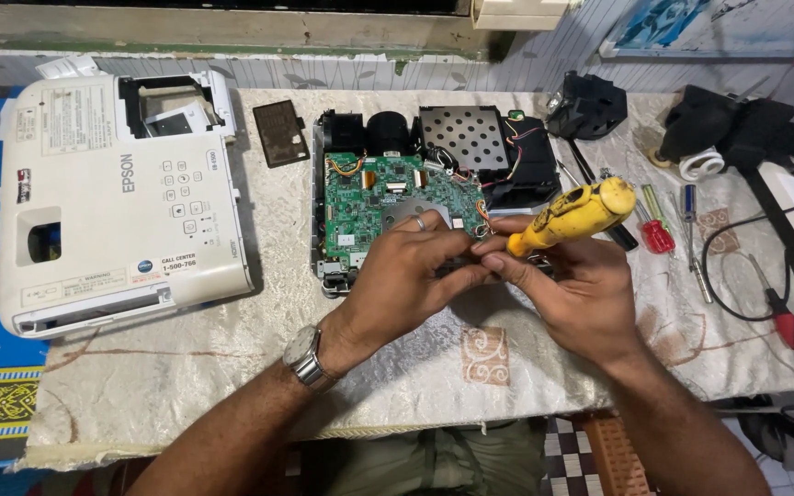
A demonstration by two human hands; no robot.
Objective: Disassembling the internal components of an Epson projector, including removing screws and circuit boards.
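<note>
Screwdriver: yellow-handled screwdriver (570,216) in the right hand (567,289); the handle points up and to the right, the shaft runs down-left toward the meeting fingertips, tip hidden.
Long axis: slanted, from upper right to lower left, ending at the near edge of the opened projector chassis (434,188).
Right hand: fingers curled round the lower handle, holding it.
Left hand (406,276): fingers drawn together, touching the right fingertips at the tool's tip; whether it pinches a screw cannot be told.
Nearer hand: both meet at the same spot over the green circuit board (365,197).
Surroundings: white projector cover (112,202) to the left on the surface (186,358); red-handled screwdrivers (659,234) to the right.
</note>
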